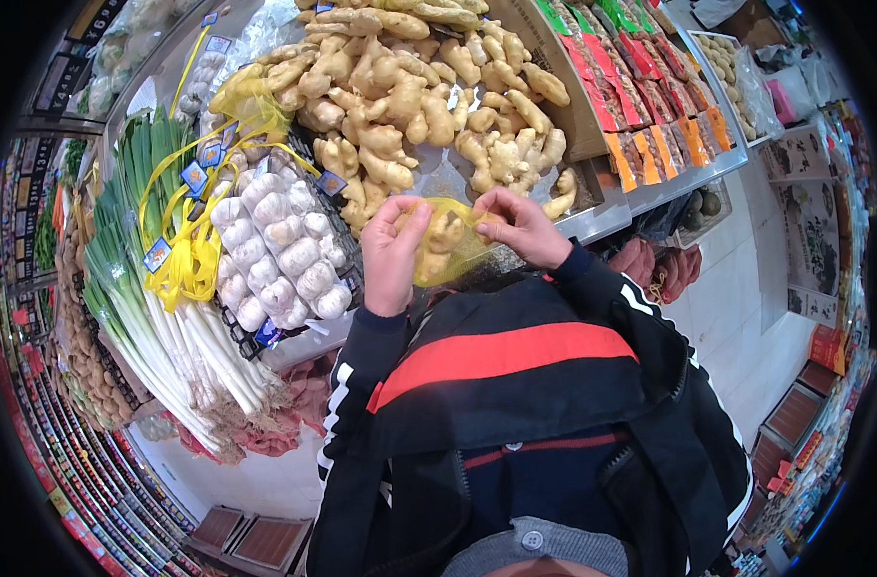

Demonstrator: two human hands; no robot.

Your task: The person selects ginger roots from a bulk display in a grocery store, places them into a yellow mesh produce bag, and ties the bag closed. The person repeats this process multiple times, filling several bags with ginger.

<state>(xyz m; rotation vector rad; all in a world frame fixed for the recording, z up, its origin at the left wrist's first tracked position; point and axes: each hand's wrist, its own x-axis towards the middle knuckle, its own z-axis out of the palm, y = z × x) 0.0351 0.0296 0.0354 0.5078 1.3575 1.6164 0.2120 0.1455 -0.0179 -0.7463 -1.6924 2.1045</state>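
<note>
A yellow mesh bag (458, 265) with pieces of ginger inside hangs between my hands, just in front of the metal counter edge. My left hand (393, 249) pinches the bag's left upper side between thumb and fingers. At its right upper side, the thumb and fingers of my right hand (519, 225) grip the mesh. Ginger (442, 241) shows through the netting. Beyond my hands lies a large heap of loose ginger roots (388, 94). Netted white garlic bulbs (279, 245) sit in a black crate left of my left hand.
Yellow mesh bags with tags (189, 263) lie over leeks (157, 317) at the left. A cardboard divider (554, 79) separates the ginger from packaged goods (637, 94) at the right. Red mesh sacks (655, 267) are below the counter. Another yellow mesh bag (254, 108) rests by the heap.
</note>
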